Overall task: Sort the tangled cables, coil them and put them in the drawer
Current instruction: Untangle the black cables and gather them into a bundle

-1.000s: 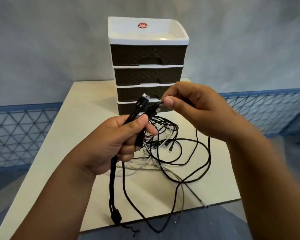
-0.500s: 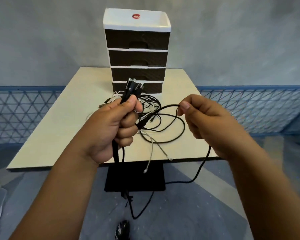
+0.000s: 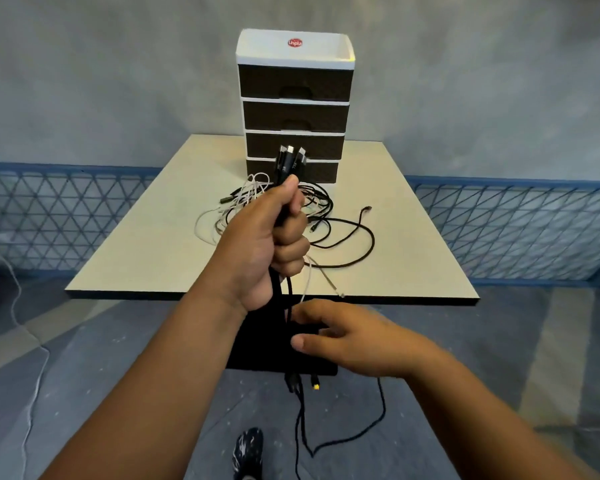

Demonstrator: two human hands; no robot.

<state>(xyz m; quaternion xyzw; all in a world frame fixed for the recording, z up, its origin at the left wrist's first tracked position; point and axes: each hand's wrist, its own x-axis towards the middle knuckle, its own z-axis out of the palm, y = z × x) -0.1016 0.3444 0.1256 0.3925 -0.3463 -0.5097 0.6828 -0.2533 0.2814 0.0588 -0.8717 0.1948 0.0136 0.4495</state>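
Several cable ends (image 3: pixel 289 161) rise from the gripping left hand (image 3: pixel 271 244) — right hand (image 3: pixel 354 337) below.

left hand (image 3: pixel 270 252): raised and now centred in view; one more plug in its fist, three black plug ends (image 3: pixel 290 161) sticking up against the drawer unit, where it held two 1.0 s ago
right hand (image 3: pixel 352 337): has let go of the black cable it pinched 0.5 s ago; dropped below the tabletop edge (image 3: pixel 271 295), fingers spread loosely beside the strands hanging from the fist
black cable (image 3: pixel 355 242): released loop now lies flat on the tabletop, its free plug pointing away from the pile
hanging strands (image 3: pixel 300 420): tails now trail down to the floor
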